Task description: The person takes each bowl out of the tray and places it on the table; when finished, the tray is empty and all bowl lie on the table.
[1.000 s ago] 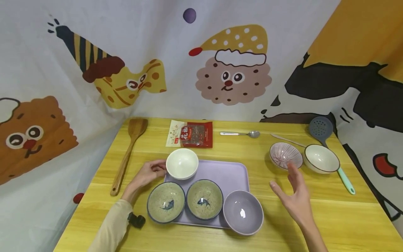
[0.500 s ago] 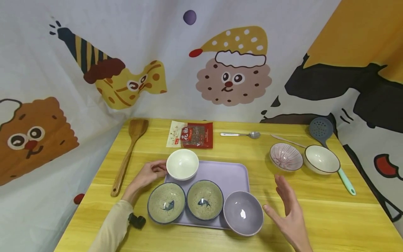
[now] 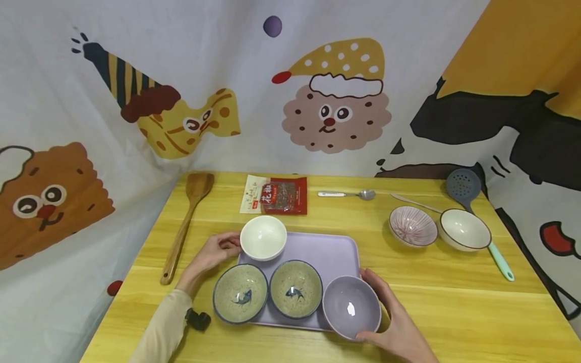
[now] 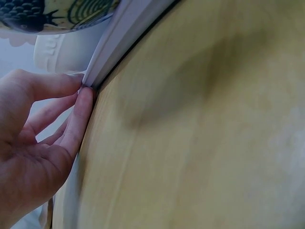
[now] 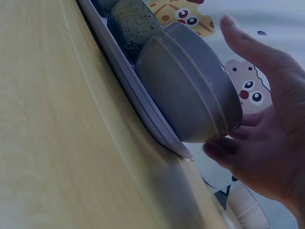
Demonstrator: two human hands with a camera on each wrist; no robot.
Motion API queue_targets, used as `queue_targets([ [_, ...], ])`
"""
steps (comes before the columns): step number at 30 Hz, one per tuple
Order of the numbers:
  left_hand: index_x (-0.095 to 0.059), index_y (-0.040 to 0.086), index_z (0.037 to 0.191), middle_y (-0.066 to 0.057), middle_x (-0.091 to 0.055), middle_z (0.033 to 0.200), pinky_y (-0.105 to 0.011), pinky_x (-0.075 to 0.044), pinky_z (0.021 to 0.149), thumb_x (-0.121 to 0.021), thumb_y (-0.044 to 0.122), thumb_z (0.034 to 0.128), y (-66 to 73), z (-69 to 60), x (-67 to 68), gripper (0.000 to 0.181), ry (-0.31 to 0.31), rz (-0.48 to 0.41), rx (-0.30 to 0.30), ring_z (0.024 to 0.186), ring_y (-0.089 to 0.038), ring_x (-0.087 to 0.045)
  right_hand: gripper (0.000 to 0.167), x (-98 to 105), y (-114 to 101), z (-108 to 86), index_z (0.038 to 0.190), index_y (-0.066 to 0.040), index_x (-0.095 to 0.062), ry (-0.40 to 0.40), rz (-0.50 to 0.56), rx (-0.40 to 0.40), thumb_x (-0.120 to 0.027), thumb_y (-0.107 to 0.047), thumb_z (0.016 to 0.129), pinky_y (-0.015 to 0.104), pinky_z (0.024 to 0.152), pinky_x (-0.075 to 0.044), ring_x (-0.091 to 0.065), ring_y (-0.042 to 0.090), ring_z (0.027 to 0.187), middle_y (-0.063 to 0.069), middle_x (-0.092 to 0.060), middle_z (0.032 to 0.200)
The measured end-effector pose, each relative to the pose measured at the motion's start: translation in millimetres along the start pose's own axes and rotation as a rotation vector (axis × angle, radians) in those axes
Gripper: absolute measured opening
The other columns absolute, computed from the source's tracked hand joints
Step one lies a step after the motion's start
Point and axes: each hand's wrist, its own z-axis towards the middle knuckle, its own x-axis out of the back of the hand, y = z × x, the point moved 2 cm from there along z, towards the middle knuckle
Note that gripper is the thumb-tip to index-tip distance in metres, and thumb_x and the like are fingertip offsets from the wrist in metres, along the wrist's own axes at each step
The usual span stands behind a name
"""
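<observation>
tray (image 3: 322, 252) was pinched by left grip (image 3: 214, 253) | right grip (image 3: 400, 325) was spread unclosed around purple bowl (image 3: 347, 317) | tipping was risked by bowl's overhang

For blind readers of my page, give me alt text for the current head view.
A person's left hand pinches the edge of a lilac tray bearing four bowls, while the right hand is spread around the purple bowl's side. Farther back, a red packet and spoon lie on the wooden table.
</observation>
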Motion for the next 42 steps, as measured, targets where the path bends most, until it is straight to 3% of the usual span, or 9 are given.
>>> queue_targets([
  [4,-0.062,-0.010,0.129,-0.015,-0.072,0.100,-0.017,-0.058,0.075,-0.073,0.004,0.0876,-3.1,-0.4,-0.7,0.045,0.000,-0.016,-0.046,0.085,-0.005,-0.067,0.125,-1.5,1.2,0.5,0.160,-0.008,-0.026,-0.063,-0.048,-0.049,-0.100,-0.017,0.058,0.002,0.111,-0.024,-0.039,0.000,0.141,0.020,-0.039,0.158],
  [7,-0.062,-0.010,0.129,-0.011,-0.072,0.099,-0.017,-0.058,0.075,-0.073,0.005,0.0872,-4.3,-0.2,-0.8,0.045,-0.002,-0.017,-0.056,0.084,-0.005,-0.067,0.129,-1.1,0.6,1.2,0.160,-0.009,-0.024,-0.096,-0.058,-0.035,-0.101,-0.019,0.057,0.007,0.111,-0.031,-0.043,0.003,0.138,0.018,-0.040,0.157],
  [12,-0.061,-0.010,0.132,-0.017,-0.071,0.105,-0.017,-0.058,0.078,-0.072,0.003,0.0882,-2.8,0.9,-0.8,0.047,-0.004,-0.009,-0.003,0.086,-0.005,-0.066,0.130,2.0,-0.6,1.9,0.161,-0.016,-0.022,-0.139,-0.080,-0.071,-0.101,-0.025,0.058,0.016,0.106,-0.043,-0.048,0.006,0.133,0.008,-0.044,0.156],
  [16,-0.059,-0.012,0.133,-0.021,-0.070,0.107,-0.017,-0.058,0.078,-0.071,0.000,0.0889,-3.0,2.1,-0.6,0.047,-0.004,-0.009,0.013,0.086,-0.004,-0.065,0.127,3.8,-1.5,2.9,0.160,-0.014,-0.024,-0.160,-0.127,-0.138,-0.099,-0.035,0.060,0.021,0.102,-0.047,-0.051,0.007,0.128,0.005,-0.046,0.153],
  [22,-0.060,-0.010,0.132,-0.020,-0.071,0.102,-0.017,-0.057,0.074,-0.071,0.000,0.0885,1.2,2.3,-1.2,0.047,0.016,0.036,0.035,0.083,-0.006,-0.065,0.123,4.2,-0.1,6.5,0.156,-0.015,-0.035,-0.129,-0.224,-0.193,-0.100,-0.042,0.055,0.028,0.096,-0.053,-0.055,0.009,0.122,0.000,-0.052,0.148],
  [26,-0.059,-0.007,0.135,-0.015,-0.072,0.090,-0.021,-0.058,0.063,-0.072,0.004,0.0879,6.3,3.7,-3.8,0.050,0.023,0.118,0.075,0.072,-0.011,-0.065,0.122,5.3,2.2,8.2,0.155,-0.018,-0.038,-0.110,-0.272,-0.155,-0.101,-0.042,0.054,0.029,0.096,-0.054,-0.056,0.008,0.121,-0.003,-0.053,0.146],
  [32,-0.055,-0.003,0.140,-0.010,-0.070,0.072,-0.029,-0.060,0.051,-0.069,0.007,0.0906,7.0,7.0,-7.9,0.053,-0.006,0.140,0.149,0.053,-0.014,-0.065,0.121,10.6,3.5,10.3,0.156,-0.019,-0.037,-0.103,-0.272,-0.117,-0.101,-0.040,0.055,0.027,0.098,-0.053,-0.056,0.008,0.121,-0.005,-0.054,0.145],
  [37,-0.052,-0.006,0.141,-0.010,-0.069,0.068,-0.032,-0.061,0.050,-0.068,0.006,0.0928,9.3,7.7,-8.2,0.052,-0.022,0.134,0.141,0.050,-0.013,-0.064,0.122,17.4,2.5,10.5,0.156,-0.021,-0.036,-0.077,-0.292,-0.149,-0.101,-0.041,0.055,0.025,0.100,-0.051,-0.054,0.006,0.123,-0.008,-0.053,0.145],
  [42,-0.050,-0.010,0.141,-0.011,-0.069,0.068,-0.034,-0.061,0.048,-0.068,0.004,0.0931,11.0,7.8,-7.8,0.053,-0.026,0.118,0.132,0.049,-0.013,-0.064,0.125,24.5,1.6,9.3,0.156,-0.022,-0.037,-0.030,-0.333,-0.147,-0.102,-0.041,0.052,0.017,0.102,-0.045,-0.051,0.002,0.124,-0.007,-0.052,0.145],
])
